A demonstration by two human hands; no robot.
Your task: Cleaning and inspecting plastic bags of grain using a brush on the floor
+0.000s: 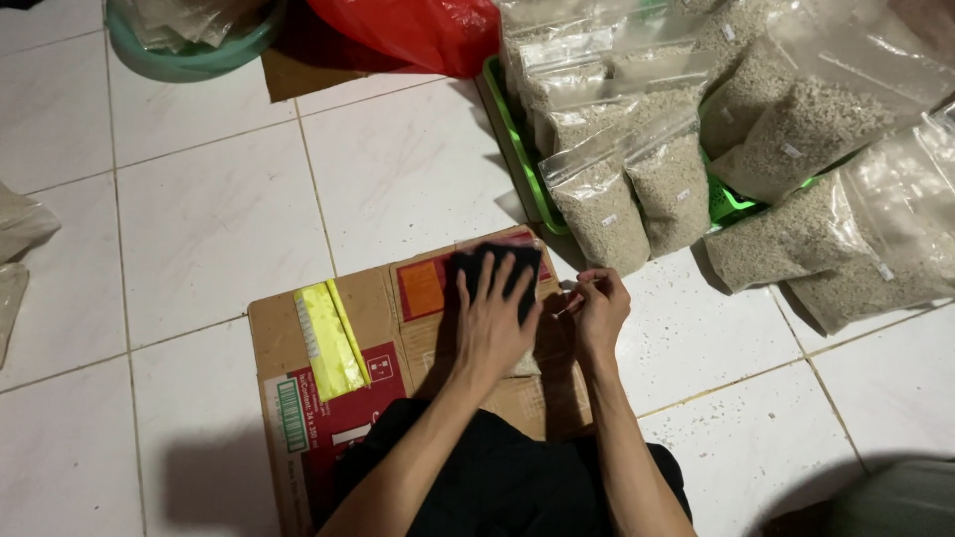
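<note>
Two bare hands work over a flattened cardboard sheet (398, 338) on white tiles: the left hand (494, 323), fingers spread, presses flat a dark pouch (497, 268) at the sheet's far edge, long axis crosswise; the right hand (599, 310) pinches its right end.

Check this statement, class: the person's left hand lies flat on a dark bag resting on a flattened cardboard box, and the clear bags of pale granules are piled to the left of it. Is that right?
One detail is wrong. The head view shows the clear bags of pale granules piled to the right, not the left. The left hand does lie flat on the dark bag on the flattened cardboard box.
</note>
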